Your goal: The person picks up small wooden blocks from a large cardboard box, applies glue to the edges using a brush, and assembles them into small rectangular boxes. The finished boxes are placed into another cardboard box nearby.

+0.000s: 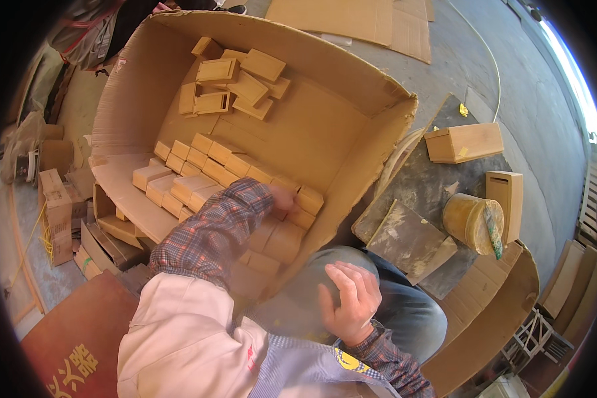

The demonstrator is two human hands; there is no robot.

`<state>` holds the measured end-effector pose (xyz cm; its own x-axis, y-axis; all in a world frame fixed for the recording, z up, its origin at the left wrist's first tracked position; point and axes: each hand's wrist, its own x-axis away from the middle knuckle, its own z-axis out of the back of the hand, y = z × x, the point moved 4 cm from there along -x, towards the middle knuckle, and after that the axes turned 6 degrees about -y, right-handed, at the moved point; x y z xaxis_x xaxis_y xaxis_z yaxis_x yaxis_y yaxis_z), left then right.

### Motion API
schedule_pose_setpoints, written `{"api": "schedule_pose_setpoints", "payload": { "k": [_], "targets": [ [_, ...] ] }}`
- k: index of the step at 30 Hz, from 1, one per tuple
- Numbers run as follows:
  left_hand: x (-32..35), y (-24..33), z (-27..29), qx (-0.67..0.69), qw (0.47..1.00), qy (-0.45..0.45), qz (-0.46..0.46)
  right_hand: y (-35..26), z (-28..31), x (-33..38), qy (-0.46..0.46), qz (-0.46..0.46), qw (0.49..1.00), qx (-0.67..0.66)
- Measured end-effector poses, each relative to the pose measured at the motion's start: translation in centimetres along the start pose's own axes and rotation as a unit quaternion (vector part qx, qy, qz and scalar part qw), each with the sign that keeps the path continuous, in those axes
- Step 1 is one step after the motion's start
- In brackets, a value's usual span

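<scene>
My left arm reaches down into a large cardboard box point(312, 86). My left hand point(284, 198) is at the right end of rows of small light-brown wooden boxes point(209, 159), against a small box point(308, 199) near the carton's right wall. Its fingers are mostly hidden, so its grip does not show. Larger blocks point(282, 242) lie below my forearm, partly covered by it. At the carton's far side is a loose pile of similar boxes point(249, 86), some with a dark slot. My right hand point(351, 298) rests empty over my knee, fingers apart and slightly bent.
Right of the carton, a dark stained board point(404, 192) carries a long wooden box point(464, 142), an upright slotted box point(504, 199) and a round tub point(467, 219) with a brush point(493, 231). An open carton point(491, 312) stands lower right. Flattened cardboard point(351, 20) lies beyond.
</scene>
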<state>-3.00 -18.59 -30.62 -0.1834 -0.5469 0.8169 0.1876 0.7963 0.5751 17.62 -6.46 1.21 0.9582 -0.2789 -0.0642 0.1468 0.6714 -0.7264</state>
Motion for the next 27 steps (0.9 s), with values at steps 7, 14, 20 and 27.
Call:
{"api": "schedule_pose_setpoints", "payload": {
  "k": [7, 14, 20, 27],
  "targets": [
    [0.0, -0.9, 0.2, -0.328, 0.938, 0.013, 0.112, -0.2, 0.1, -0.4, 0.000, 0.008, 1.000, -0.016],
    [1.8, 0.7, 1.3, -0.109, 0.979, 0.151, 0.081, -0.2, 0.1, -0.6, 0.002, 0.006, 1.000, -0.017],
    [3.0, 0.2, -0.3, -0.063, 0.973, 0.218, 0.045, -0.2, 0.0, -0.7, 0.008, 0.008, 1.000, -0.015],
    [4.4, 1.5, 1.6, -0.019, 0.983, 0.180, 0.041, -0.2, 0.0, -0.7, -0.006, 0.008, 1.000, -0.013]
  ]
}}
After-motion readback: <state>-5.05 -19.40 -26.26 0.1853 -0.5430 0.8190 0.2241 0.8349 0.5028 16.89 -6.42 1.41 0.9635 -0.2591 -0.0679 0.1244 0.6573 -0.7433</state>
